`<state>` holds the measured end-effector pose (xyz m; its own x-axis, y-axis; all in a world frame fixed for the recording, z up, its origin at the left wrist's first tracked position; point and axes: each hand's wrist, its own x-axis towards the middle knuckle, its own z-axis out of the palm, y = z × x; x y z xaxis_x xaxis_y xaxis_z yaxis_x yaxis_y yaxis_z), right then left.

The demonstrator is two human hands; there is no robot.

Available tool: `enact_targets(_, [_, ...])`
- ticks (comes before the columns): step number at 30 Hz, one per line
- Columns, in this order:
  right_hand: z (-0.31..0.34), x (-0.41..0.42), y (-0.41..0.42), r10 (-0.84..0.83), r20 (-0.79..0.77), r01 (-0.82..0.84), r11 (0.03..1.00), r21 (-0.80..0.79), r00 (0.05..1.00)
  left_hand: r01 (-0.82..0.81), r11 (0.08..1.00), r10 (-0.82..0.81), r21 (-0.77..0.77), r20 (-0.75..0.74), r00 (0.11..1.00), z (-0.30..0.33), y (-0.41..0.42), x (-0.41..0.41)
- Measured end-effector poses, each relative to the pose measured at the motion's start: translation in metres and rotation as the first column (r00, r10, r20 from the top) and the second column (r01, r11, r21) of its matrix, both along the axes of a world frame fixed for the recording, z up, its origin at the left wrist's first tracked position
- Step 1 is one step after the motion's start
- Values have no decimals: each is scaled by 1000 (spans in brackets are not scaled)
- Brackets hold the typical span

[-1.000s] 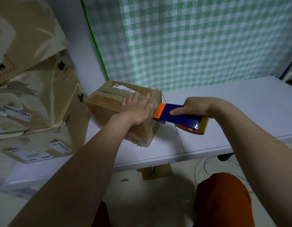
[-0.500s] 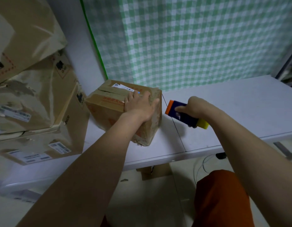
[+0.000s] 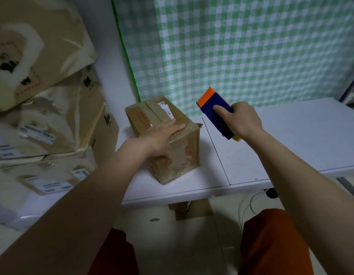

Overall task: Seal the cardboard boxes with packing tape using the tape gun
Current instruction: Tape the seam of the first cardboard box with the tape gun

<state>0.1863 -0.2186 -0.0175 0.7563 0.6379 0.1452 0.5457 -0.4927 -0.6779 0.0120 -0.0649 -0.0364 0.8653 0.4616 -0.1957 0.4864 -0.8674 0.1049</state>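
A small worn cardboard box (image 3: 184, 159) stands on the white table (image 3: 291, 147), its top flaps closed with a white label near the far end. My left hand (image 3: 162, 133) lies flat on the near part of the box top, fingers straight. To the right of the box, my right hand (image 3: 239, 120) grips a blue tape gun (image 3: 215, 112) with an orange front edge and a yellow rear tip. The gun is held in the air, tilted up and apart from the box.
Several larger taped cardboard boxes (image 3: 47, 124) are stacked at the left of the table. A green checked curtain (image 3: 241, 48) hangs behind. A seam (image 3: 215, 149) splits the tabletop just right of the box. Cables (image 3: 253, 203) and cardboard scraps lie on the floor below.
The tape gun has come away from the box's right side and risen, its orange end now tilted upward. My left hand stays pressed on the box top.
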Motion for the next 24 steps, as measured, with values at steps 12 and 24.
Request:
enact_targets(12, [13, -31, 9, 229, 61, -229, 973, -1, 972, -65, 991, 21, 121, 336, 942, -24, -18, -10])
enact_targets(24, [24, -46, -5, 474, -100, -464, 879, 108, 875, 53, 968, 47, -244, 385, 922, -9, -6, -50])
